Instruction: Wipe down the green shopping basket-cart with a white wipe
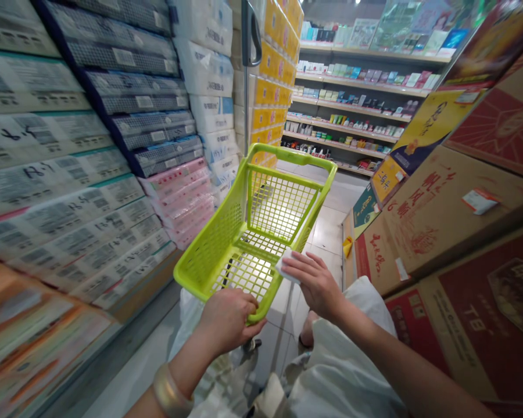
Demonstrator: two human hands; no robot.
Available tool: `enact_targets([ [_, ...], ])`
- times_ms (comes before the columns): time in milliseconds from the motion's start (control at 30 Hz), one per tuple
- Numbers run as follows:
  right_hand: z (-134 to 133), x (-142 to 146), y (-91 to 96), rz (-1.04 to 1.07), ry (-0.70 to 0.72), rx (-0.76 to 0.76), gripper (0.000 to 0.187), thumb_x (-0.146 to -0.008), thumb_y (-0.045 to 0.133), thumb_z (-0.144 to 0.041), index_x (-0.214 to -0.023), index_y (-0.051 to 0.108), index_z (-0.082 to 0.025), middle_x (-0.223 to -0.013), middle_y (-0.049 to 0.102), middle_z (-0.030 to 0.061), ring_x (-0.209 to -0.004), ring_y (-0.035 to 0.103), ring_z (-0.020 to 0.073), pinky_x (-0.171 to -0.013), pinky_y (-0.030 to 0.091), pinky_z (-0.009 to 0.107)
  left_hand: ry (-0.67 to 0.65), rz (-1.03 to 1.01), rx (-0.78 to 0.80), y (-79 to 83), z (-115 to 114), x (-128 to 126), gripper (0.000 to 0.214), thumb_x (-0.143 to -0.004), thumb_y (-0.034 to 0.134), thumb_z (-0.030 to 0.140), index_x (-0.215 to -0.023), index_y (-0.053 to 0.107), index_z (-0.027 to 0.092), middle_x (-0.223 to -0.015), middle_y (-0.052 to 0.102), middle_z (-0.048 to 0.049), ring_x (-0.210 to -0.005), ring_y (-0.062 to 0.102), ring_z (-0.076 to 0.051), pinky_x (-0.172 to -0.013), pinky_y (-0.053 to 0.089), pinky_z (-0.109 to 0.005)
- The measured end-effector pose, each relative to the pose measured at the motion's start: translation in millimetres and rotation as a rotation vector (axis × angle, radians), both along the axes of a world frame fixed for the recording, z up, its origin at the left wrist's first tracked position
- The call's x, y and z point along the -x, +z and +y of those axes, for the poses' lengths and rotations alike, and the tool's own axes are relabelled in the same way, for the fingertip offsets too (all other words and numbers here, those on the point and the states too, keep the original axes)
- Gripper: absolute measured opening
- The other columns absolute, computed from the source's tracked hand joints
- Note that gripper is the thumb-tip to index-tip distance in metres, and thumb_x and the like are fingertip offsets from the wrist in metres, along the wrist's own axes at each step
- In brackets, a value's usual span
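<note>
Can see a lime-green plastic basket (pixel 221 241) with grid walls, open upward. Can see also white cloth (pixel 287 268) against its right rim.

The left forearm (pixel 196 360) reaches up from the bottom edge; the left hand (pixel 232 313), back upward, grips with curled fingers, thumb lower. The right forearm (pixel 387 348) slants in from the lower right, its hand (pixel 316 281) palm down, fingers nearly straight.

Smooth, glossy plastic basket (pixel 189 278)
</note>
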State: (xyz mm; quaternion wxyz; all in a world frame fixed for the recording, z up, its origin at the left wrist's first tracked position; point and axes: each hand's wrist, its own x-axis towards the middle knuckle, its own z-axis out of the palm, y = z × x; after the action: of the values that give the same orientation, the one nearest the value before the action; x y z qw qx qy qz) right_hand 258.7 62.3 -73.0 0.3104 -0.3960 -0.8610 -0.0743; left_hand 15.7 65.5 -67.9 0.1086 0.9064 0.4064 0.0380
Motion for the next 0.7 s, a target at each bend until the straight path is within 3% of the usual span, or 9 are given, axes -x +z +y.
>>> enact_targets([
  [200, -21, 17, 1.6, -0.144, 0.303, 0.019, 0.033, -0.097, 0.041, -0.017, -0.121, 0.061, -0.025, -0.129, 0.065, -0.0016, -0.135, 0.046, 0.0153, -0.116, 0.028, 0.038, 0.035, 0.050, 0.005, 1.5, -1, 0, 0.028, -0.080, 0.062, 0.046, -0.076, 0.073, 0.020, -0.081, 0.074, -0.0058, -0.080, 0.066, -0.023, -0.070, 0.046, -0.032],
  [400, -1, 2, 1.6, 0.004, 0.032, -0.007, 0.039, -0.095, 0.039, -0.010, -0.123, 0.061, -0.025, -0.125, 0.068, 0.0030, -0.129, 0.053, 0.0151, -0.109, 0.037, 0.037, -0.002, -0.015, -0.023, -2.0, 0, 1, 0.034, -0.085, 0.057, 0.050, -0.076, 0.075, 0.022, -0.086, 0.075, -0.0040, -0.080, 0.065, -0.020, -0.070, 0.044, -0.030],
  [467, -4, 5, 1.0, -0.013, 0.052, -0.002, 0.038, -0.095, 0.040, -0.011, -0.123, 0.061, -0.026, -0.126, 0.068, 0.0032, -0.131, 0.052, 0.0160, -0.110, 0.036, 0.038, 0.004, -0.005, -0.026, -2.0, -1, 1, 0.033, -0.084, 0.057, 0.050, -0.077, 0.075, 0.023, -0.086, 0.075, -0.0039, -0.080, 0.065, -0.020, -0.070, 0.044, -0.029],
  [600, -16, 15, -0.8, -0.107, 0.248, 0.012, 0.036, -0.096, 0.039, -0.015, -0.121, 0.062, -0.026, -0.128, 0.067, -0.0002, -0.135, 0.047, 0.0150, -0.116, 0.027, 0.038, 0.023, 0.025, -0.027, 0.5, -1, 0, 0.035, -0.083, 0.057, 0.051, -0.074, 0.073, 0.022, -0.079, 0.073, -0.0045, -0.076, 0.065, -0.020, -0.068, 0.044, -0.029],
  [700, -9, 8, -1.0, -0.063, 0.198, -0.004, 0.037, -0.096, 0.037, -0.011, -0.121, 0.061, -0.026, -0.126, 0.067, -0.0001, -0.133, 0.049, 0.0136, -0.116, 0.027, 0.037, 0.013, 0.017, -0.021, 0.8, -1, 0, 0.033, -0.083, 0.058, 0.050, -0.075, 0.074, 0.022, -0.083, 0.075, -0.0040, -0.079, 0.065, -0.020, -0.069, 0.044, -0.029],
])
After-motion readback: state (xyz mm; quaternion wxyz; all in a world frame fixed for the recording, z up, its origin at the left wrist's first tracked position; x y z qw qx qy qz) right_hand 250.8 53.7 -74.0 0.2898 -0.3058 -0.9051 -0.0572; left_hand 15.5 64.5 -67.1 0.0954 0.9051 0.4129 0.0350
